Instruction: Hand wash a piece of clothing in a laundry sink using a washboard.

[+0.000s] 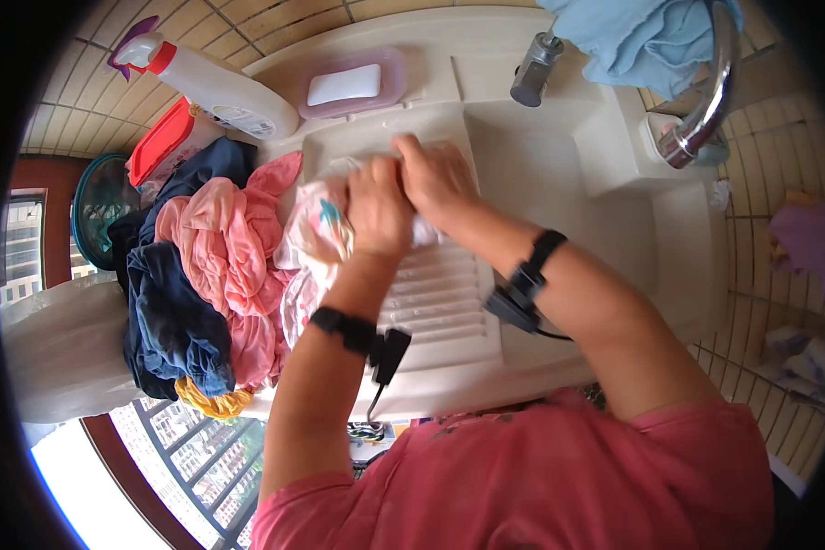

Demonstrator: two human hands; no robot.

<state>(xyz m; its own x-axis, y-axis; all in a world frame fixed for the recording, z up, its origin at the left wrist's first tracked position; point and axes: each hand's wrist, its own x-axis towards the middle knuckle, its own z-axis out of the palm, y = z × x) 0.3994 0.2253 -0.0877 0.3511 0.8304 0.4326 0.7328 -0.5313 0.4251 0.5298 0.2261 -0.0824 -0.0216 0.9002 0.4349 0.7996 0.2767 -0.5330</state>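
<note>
Over the ridged washboard [440, 295] of a pale laundry sink, my left hand [381, 206] is closed on a white printed cloth garment [316, 230]. Pressed up beside it, my right hand [434, 177] grips the same bunched fabric; its fingers are slightly blurred. Part of the garment spreads to the left of my left hand, showing a teal patch. Pink clothes [227, 240] and dark blue clothes [179, 316] lie heaped left of the washboard, with a yellow cloth [213, 399] at the near edge.
A white soap bar [344, 84] rests in a purple dish [392, 82] behind my hands. Left of it leans a white spray bottle [227, 96], near a red-lidded container [161, 141]. The sink basin [564, 234] is at right, with a chrome faucet [715, 89] and light blue cloth [632, 41].
</note>
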